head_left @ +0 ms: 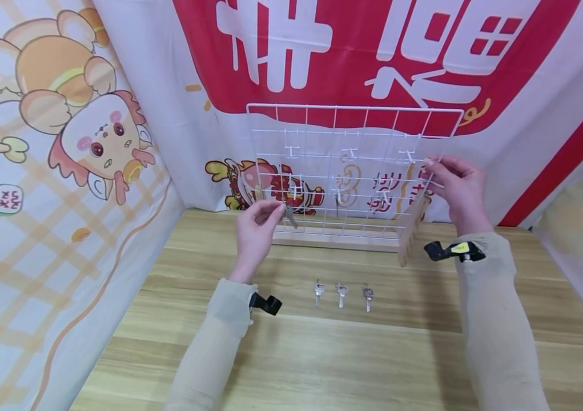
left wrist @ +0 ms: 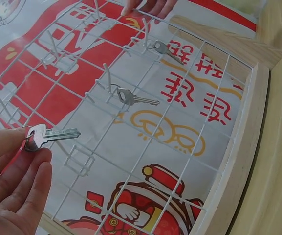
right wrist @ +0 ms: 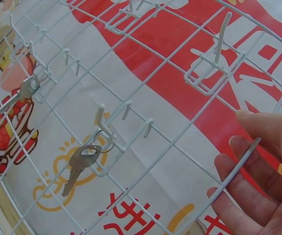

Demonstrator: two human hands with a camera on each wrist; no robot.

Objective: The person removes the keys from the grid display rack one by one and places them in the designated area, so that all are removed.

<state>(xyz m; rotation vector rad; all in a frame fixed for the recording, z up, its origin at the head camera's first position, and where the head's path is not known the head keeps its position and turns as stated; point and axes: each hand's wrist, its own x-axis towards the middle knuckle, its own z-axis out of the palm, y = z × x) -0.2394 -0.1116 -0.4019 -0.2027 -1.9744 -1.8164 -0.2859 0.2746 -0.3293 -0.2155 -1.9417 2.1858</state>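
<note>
A white wire grid rack stands upright on a wooden base, with hooks in two rows. My left hand pinches a silver key by its ring end near the lower left hook; in the left wrist view this key points away from the fingers. My right hand grips the grid's right side edge, thumb and fingers around the wire. One key hangs on the lower middle hook and another on the lower right hook. No key shows on the upper hooks.
Three silver keys, left, middle and right, lie in a row on the wooden table in front of the rack. Printed cloth hangs behind the rack and along both sides.
</note>
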